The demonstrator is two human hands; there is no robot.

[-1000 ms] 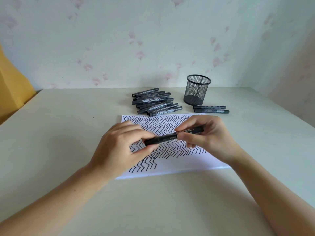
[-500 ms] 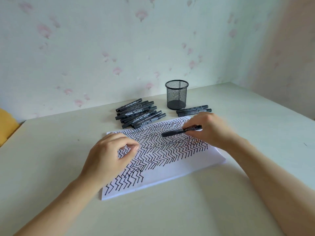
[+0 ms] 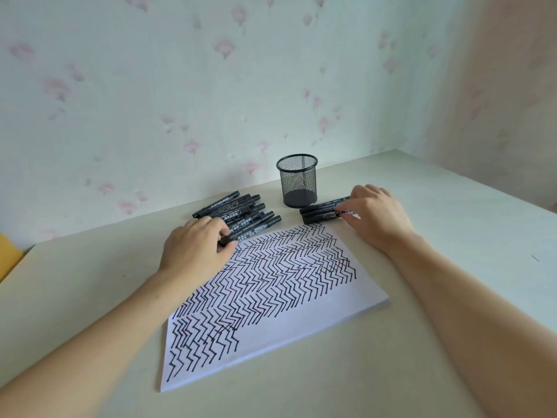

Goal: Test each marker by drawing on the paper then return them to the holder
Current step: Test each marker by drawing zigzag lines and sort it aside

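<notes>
A white paper [image 3: 301, 321] covered with black zigzag lines lies on the table. Behind it stands a black mesh holder [image 3: 297, 180] with no markers showing in it. A pile of several black markers [image 3: 238, 214] lies left of the holder. My left hand [image 3: 197, 248] grips the near end of the front marker [image 3: 256, 229] of that pile. A small group of three markers [image 3: 319, 211] lies right of the holder's base. My right hand [image 3: 376, 215] pinches one marker down onto that group.
The pale table [image 3: 90, 282] meets a flowered wall behind and another wall at the right. A yellow object [image 3: 7, 257] sits past the table's left edge. A small dark mark [image 3: 535, 258] lies on the table at the far right.
My right hand carried the marker from above the paper to the two markers by the holder. My left hand let go of it and moved to the pile, taking hold of the front marker.
</notes>
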